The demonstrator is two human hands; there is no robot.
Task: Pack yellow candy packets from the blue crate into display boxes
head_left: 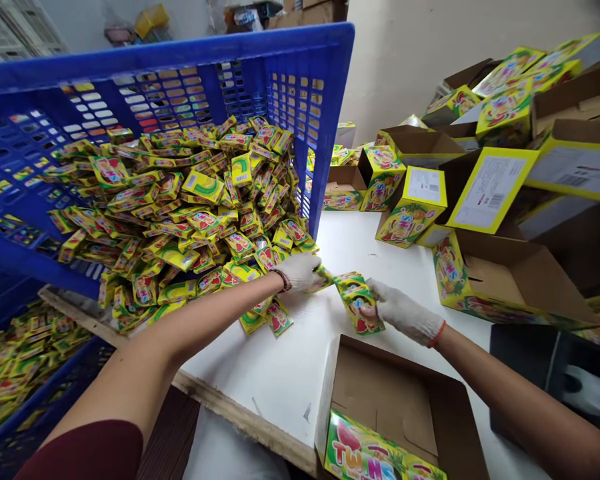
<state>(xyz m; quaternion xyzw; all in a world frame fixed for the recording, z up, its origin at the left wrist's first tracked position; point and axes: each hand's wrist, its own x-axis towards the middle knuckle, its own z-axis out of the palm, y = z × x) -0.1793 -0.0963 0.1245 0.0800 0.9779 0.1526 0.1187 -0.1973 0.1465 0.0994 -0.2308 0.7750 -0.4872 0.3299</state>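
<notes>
Both my hands wear white knit gloves. My left hand is closed on a small yellow-green candy packet at the near edge of the big heap of packets. Just to its right, my right hand grips a stack of packets held above the white table. The heap spills out of a tilted blue plastic crate onto the table. An open brown cardboard box with a printed yellow front sits directly below my hands.
Several open yellow printed boxes are piled at the right and back right. Another blue crate of packets stands lower left, beneath the table's wooden edge. A dark object lies at the right.
</notes>
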